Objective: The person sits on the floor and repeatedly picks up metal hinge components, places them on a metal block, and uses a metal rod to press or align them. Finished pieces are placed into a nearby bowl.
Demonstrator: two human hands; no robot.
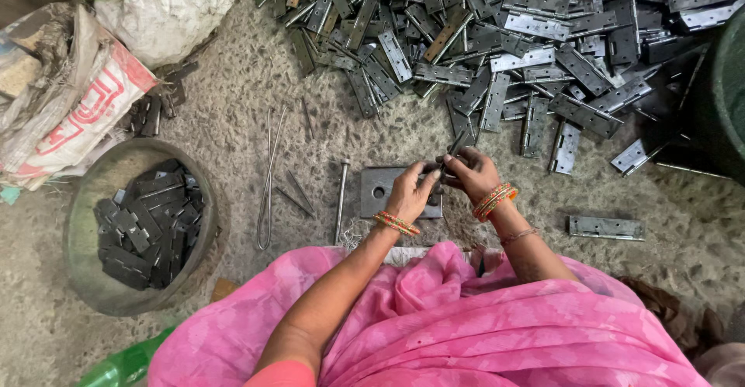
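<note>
I judged assembly underway: my left hand (409,194) and right hand (469,172) fingers pinched a hinge (444,163) above the steel block (382,190); hinge pile (497,38) at twelve o'clock.

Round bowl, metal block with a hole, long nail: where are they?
Round bowl (84,224): head view, bare left inner wall.
Metal block (378,193): head view, beside its hole.
Long nail (341,201): head view, mid-shaft.
</note>
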